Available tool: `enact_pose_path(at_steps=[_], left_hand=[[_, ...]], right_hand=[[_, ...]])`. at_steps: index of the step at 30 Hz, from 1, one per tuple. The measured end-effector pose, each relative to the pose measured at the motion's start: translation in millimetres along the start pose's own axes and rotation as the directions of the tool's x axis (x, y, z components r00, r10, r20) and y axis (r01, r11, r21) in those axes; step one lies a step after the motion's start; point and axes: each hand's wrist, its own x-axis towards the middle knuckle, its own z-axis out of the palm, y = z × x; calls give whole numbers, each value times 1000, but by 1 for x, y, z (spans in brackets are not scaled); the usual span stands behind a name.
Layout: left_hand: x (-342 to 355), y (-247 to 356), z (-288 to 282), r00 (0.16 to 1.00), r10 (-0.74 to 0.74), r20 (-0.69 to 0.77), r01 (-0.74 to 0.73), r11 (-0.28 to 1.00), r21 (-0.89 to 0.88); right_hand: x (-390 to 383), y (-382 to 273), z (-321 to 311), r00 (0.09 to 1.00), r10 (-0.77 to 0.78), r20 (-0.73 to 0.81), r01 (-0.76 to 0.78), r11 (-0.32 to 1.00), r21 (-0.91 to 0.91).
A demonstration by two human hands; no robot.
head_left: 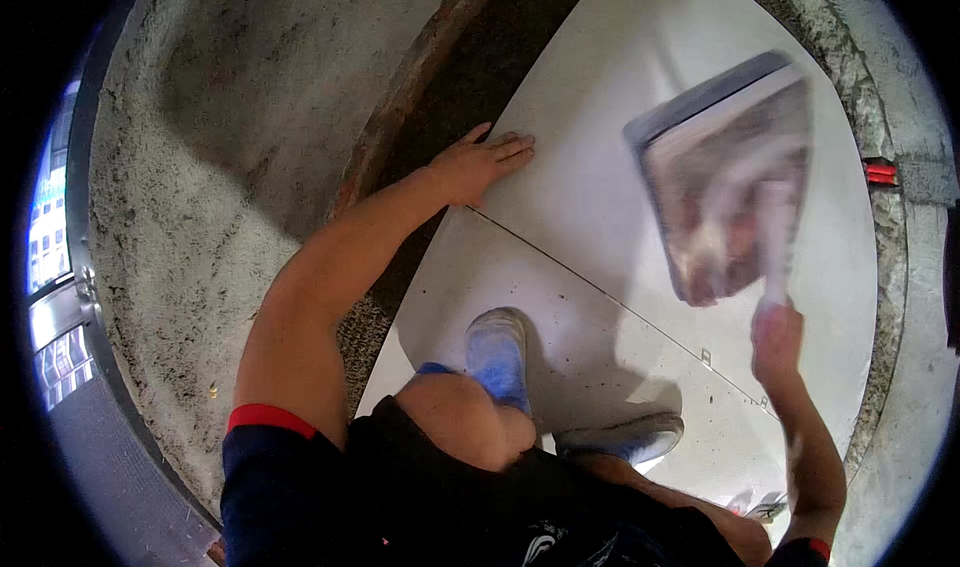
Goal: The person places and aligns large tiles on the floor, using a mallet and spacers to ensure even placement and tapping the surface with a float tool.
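Note:
My left hand [487,170] lies with fingers stretched out on the left edge of a large pale floor tile [570,167]. On the right, my right hand [777,342] is closed round a pale handle [775,247] smeared by motion. Beyond that hand is a broad, boxy thing [725,172] with a dark rim and a mottled brown and whitish face, also blurred. The handle overlaps its lower right side; whether the two are joined I cannot tell. A thin seam [590,284] with small pale clips [706,357] runs between this tile and a nearer one.
My shoes [497,359] rest on the nearer tile [440,287], which carries scattered crumbs. Rough grey mortar [250,97] spreads on the left, with a dark sunken strip [440,77] beside the tiles. A small red object [880,173] sits past the right edge. Metal framing [85,287] stands far left.

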Motion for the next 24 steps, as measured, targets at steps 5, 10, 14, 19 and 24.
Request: enact_pose_path(at_steps=[5,10,14,19,24], left_hand=[[-3,1,-1,997,-12,-71,17,998,65],[-6,1,5,997,-39,-61,41,999,32],[-5,-2,14,995,-42,-88,46,998,48],[-9,-1,16,993,-26,-112,28,1000,15],[-10,0,17,981,-93,-169,98,995,23]], right_hand=[[69,-24,69,915,267,303,-285,958,16],[61,-85,-23,872,307,381,-436,842,318],[34,-86,-9,987,-141,-74,159,891,425],[43,-41,91,941,155,302,-175,984,42],[50,-27,106,903,250,349,-283,958,43]])
